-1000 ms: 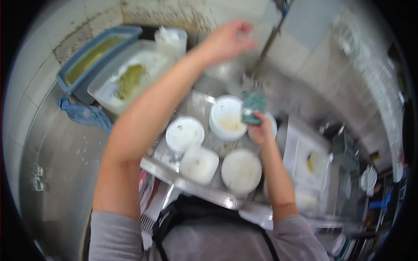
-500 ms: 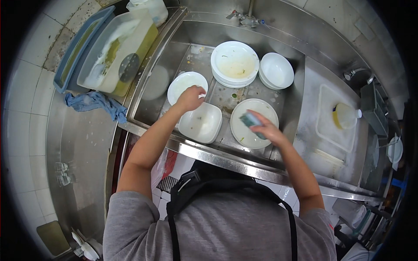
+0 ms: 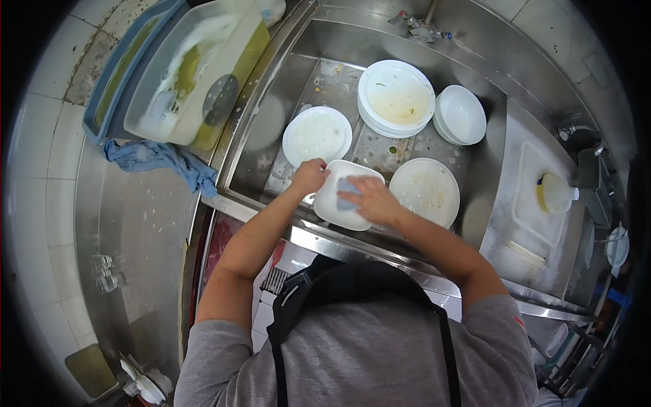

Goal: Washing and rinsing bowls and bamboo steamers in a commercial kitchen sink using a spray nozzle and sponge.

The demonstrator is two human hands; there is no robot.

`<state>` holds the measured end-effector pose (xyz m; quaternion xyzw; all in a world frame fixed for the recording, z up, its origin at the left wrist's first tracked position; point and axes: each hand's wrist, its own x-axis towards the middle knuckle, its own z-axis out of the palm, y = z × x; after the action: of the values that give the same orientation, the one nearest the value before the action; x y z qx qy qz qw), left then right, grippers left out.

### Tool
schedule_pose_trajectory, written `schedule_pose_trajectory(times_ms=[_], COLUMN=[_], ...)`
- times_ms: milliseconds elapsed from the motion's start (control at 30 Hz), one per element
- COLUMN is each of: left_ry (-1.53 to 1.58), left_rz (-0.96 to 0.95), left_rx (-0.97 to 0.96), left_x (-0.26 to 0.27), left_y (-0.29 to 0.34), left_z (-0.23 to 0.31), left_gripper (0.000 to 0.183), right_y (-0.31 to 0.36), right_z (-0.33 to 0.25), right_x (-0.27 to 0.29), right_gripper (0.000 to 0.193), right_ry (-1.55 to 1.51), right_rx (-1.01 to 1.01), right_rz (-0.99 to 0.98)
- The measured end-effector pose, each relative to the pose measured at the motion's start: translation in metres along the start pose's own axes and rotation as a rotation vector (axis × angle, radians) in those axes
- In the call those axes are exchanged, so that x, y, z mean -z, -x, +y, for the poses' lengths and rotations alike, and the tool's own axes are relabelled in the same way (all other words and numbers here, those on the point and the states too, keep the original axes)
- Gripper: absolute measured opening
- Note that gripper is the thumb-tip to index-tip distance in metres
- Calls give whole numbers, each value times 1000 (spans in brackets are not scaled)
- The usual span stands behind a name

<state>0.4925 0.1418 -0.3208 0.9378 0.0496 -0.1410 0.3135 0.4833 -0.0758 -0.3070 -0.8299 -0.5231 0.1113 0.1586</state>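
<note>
A white squarish bowl (image 3: 327,199) sits at the front of the steel sink, its far left rim pinched by my left hand (image 3: 310,176). Inside it, my right hand (image 3: 375,199) presses a scrubbing sponge (image 3: 346,194), bluish-grey and blurred by motion, against the surface. Just beyond my left hand lies a round white dish (image 3: 317,135) with foamy liquid in it. To the right of the bowl is a white plate (image 3: 432,190) with wet food traces, partly behind my right hand.
Stacked white plates (image 3: 396,95) and nested white bowls (image 3: 461,114) stand farther back, below the tap (image 3: 424,28). On the left are a tub of soapy water (image 3: 152,112) and a blue cloth (image 3: 159,160). A basin of suds (image 3: 498,224) with a bottle (image 3: 556,193) is right.
My right hand has gone left with the sponge, from the round plate into the squarish bowl. My left hand has dropped from the round dish to the bowl's rim. The view has shifted slightly.
</note>
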Motion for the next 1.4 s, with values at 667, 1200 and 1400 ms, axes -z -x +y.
schedule_pose_trajectory(times_ms=[667,1200,1400], left_ry=[-611,-336,-104], left_rz=[-639,-498,-258], left_rx=[-844,-1120,-865], left_x=[-13,-15,17], left_y=[29,41,50], left_z=[46,42,83], left_gripper=[34,27,26], right_y=[-13,20,58], right_z=[24,11,33], right_x=[-10,34,49], right_gripper=[22,54,49], right_ry=[179,104,-1338], right_rx=[-414,-372,-746], right_rz=[27,-202,840])
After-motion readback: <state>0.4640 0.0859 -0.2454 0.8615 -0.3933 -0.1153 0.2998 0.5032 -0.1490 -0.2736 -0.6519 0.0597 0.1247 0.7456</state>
